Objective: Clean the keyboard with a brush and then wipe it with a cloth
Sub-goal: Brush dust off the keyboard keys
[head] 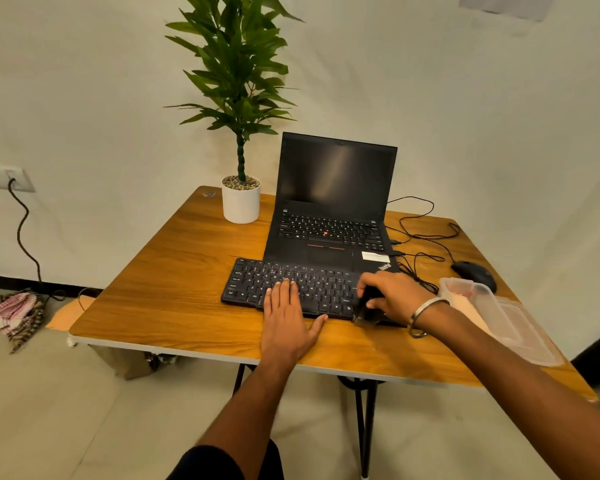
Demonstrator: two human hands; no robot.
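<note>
A black external keyboard (257, 282) lies on the wooden table (174, 292) in front of an open black laptop (333, 209). My left hand (288, 320) rests flat on the keyboard's middle, fingers straight, thumb off its front edge. My right hand (392, 296) grips a dark brush (366, 311) over the keyboard's right end, bristles down on the keys. A metal bangle sits on that wrist. A pale cloth (465, 306) lies in a clear plastic container (520, 327) to the right.
A white pot (240, 204) with a tall green plant stands at the back left of the table. A black mouse (475, 273) and loose cables lie right of the laptop. On the floor at left lies a checked cloth (11, 313).
</note>
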